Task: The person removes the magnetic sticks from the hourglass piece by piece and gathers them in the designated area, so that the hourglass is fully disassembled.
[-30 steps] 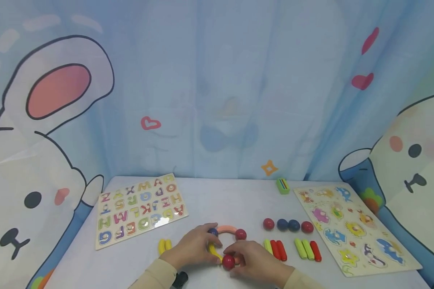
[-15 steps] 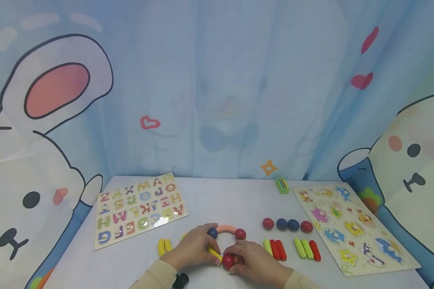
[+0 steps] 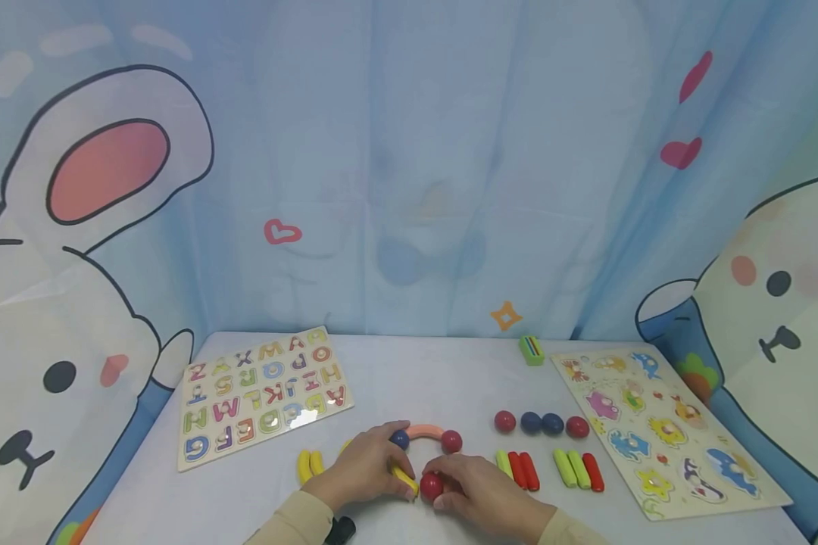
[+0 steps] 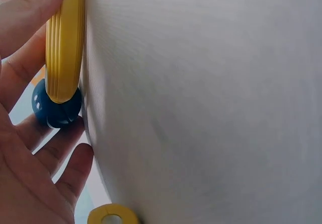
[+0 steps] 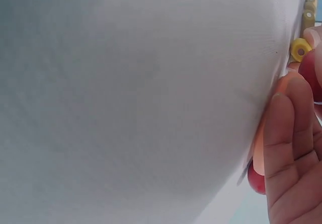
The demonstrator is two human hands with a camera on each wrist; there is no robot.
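My left hand (image 3: 364, 471) holds a yellow curved toy piece (image 4: 65, 48) between thumb and fingers. A blue ball (image 3: 401, 439) sits at that piece's far end. My right hand (image 3: 480, 496) pinches a red ball (image 3: 432, 487) beside the yellow piece's near end; in the right wrist view that end is a yellow tip with a hole (image 5: 301, 50). An orange curved piece (image 3: 426, 431) runs from the blue ball to another red ball (image 3: 452, 441) behind the hands. Orange also shows beneath my right fingers in the right wrist view. Palms and fingers partly hide these pieces.
Two yellow pieces (image 3: 310, 465) lie left of the left hand. Right of the right hand lie green and red sticks (image 3: 523, 471), more sticks (image 3: 579, 471) and a row of red and blue balls (image 3: 541, 424). A letter board (image 3: 266, 397), an animal board (image 3: 668, 431) and a green block (image 3: 532, 350) stand farther out.
The red ball in my right hand has shifted slightly away from me, and more of the yellow piece's near end shows. My left hand stays almost still.
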